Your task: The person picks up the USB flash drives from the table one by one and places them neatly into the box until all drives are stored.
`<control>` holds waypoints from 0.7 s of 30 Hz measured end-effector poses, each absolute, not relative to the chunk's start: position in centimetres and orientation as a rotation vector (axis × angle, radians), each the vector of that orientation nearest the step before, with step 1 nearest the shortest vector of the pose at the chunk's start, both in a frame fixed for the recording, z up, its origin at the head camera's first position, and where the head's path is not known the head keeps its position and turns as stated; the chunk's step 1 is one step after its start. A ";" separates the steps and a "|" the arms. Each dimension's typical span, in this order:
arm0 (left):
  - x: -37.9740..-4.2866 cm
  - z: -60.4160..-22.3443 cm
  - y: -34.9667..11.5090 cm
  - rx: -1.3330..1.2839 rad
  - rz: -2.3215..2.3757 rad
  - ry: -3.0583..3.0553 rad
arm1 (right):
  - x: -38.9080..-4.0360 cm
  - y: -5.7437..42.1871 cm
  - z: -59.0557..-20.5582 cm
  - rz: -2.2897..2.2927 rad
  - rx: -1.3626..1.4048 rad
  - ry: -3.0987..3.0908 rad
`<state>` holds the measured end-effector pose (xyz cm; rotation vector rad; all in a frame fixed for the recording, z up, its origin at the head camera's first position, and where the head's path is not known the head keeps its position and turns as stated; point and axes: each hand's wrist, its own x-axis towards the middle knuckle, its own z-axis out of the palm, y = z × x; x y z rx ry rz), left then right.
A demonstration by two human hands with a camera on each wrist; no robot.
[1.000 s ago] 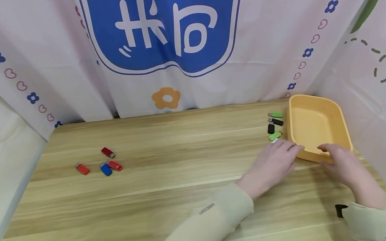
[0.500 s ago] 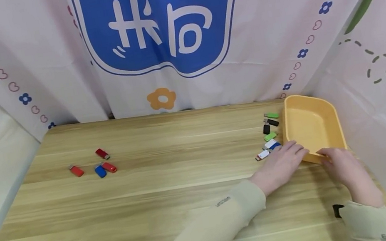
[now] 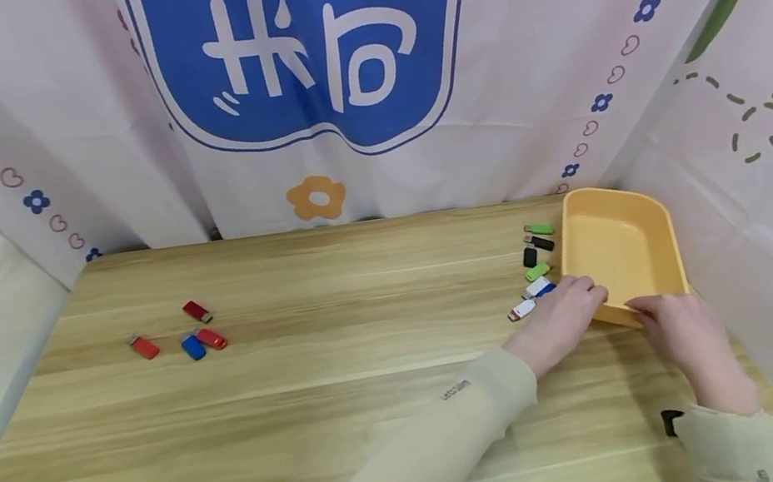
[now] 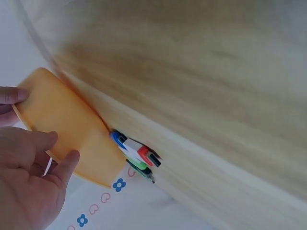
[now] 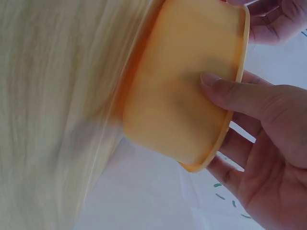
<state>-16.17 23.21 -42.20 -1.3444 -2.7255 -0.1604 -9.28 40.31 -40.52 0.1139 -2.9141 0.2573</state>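
Note:
A yellow plastic bin stands on the table at the right, with nothing seen inside it. Its near rim is gripped by my right hand, thumb on the outer wall and fingers over the edge, as the right wrist view shows. My left hand holds the bin's near left corner; in the left wrist view its fingertips lie against the outer wall. Along the bin's left side lie several USB flash drives: a green one, a black one, a light green one and a white one with a red edge.
Farther left on the wooden table lies a second group of USB flash drives, red and blue. A printed cloth hangs behind the table's back edge, and white cloth flanks the right side.
My left hand has shifted onto the bin's corner and its fingers have curled over the rim, uncovering white and blue flash drives. The right hand keeps its hold. The head view has shifted slightly.

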 end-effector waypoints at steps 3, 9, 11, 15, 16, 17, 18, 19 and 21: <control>-16.5 -42.0 23.2 -1.317 -0.130 -2.703 | -9.3 39.9 -40.4 0.234 0.120 -2.852; -17.1 -41.3 22.5 -1.234 -0.135 -2.664 | -9.7 39.0 -39.9 0.230 0.165 -2.739; -17.3 -41.0 21.9 -1.217 -0.138 -2.651 | -9.9 38.5 -39.7 0.235 0.188 -2.701; -17.7 -40.5 20.7 -1.178 -0.145 -2.603 | -10.5 37.4 -39.4 0.247 0.248 -2.634; -17.8 -40.4 20.3 -1.168 -0.154 -2.590 | -10.7 37.1 -39.3 0.253 0.248 -2.632; -17.9 -40.2 19.9 -1.156 -0.161 -2.579 | -10.8 36.8 -39.3 0.259 0.253 -2.631; -17.9 -40.1 19.5 -1.145 -0.160 -2.571 | -11.0 36.4 -39.2 0.259 0.256 -2.632; -18.0 -40.0 19.1 -1.139 -0.173 -2.568 | -11.1 36.1 -39.2 0.261 0.251 -2.640; -18.1 -39.9 18.2 -1.141 -0.177 -2.574 | -11.3 35.4 -39.0 0.272 0.246 -2.659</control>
